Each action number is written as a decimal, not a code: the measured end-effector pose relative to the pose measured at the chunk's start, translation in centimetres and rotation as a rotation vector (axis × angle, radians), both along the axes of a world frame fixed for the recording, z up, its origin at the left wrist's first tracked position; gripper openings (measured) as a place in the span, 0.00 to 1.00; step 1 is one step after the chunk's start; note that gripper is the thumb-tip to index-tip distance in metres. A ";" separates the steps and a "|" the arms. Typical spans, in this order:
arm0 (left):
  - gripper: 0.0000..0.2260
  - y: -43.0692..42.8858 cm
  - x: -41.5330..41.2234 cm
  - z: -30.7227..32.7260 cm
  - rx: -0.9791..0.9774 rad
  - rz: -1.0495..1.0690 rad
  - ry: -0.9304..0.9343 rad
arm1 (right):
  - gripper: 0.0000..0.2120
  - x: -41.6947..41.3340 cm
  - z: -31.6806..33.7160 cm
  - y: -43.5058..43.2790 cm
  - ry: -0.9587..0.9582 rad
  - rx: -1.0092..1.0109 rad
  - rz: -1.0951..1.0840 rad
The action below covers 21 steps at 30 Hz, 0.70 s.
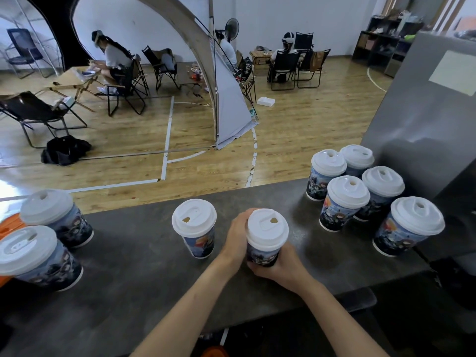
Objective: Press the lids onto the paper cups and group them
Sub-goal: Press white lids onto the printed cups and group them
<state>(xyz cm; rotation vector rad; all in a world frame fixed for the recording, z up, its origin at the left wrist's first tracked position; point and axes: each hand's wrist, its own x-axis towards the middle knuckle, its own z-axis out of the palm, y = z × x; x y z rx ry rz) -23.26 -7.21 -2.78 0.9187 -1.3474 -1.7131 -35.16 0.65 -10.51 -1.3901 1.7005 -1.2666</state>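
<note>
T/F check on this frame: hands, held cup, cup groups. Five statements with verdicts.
1. The left hand and right hand both grip the held cup. True.
2. The held cup has no lid. False: a white lid sits on it.
3. The right group has five lidded cups. True.
4. The lone cup touches the held cup. False: a gap separates them.
5. Three cups stand at the counter's left end. False: only two left cups.

Nothing legible is showing.
The paper cup (262,255) gripped by the left hand (237,237) is displaying blurred artwork, lettering unreadable.
</note>
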 end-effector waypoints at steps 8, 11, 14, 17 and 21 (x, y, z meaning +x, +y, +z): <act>0.18 2.5 -0.7 -1.5 -0.090 0.197 0.034 | 0.36 0.1 0.0 -0.1 -0.054 -0.028 0.011; 0.16 1.6 -0.7 -0.9 -0.005 0.155 0.030 | 0.31 -0.1 0.0 0.0 -0.037 -0.005 0.002; 0.21 0.2 -0.3 -0.4 0.091 0.016 0.017 | 0.27 0.0 0.2 0.1 -0.011 0.013 0.001; 0.20 0.5 -0.2 -1.0 0.026 0.067 -0.002 | 0.29 0.3 0.5 0.1 -0.014 0.005 0.003; 0.18 2.5 -0.6 -2.1 -0.113 0.198 0.056 | 0.36 0.2 0.3 0.1 -0.028 -0.010 0.018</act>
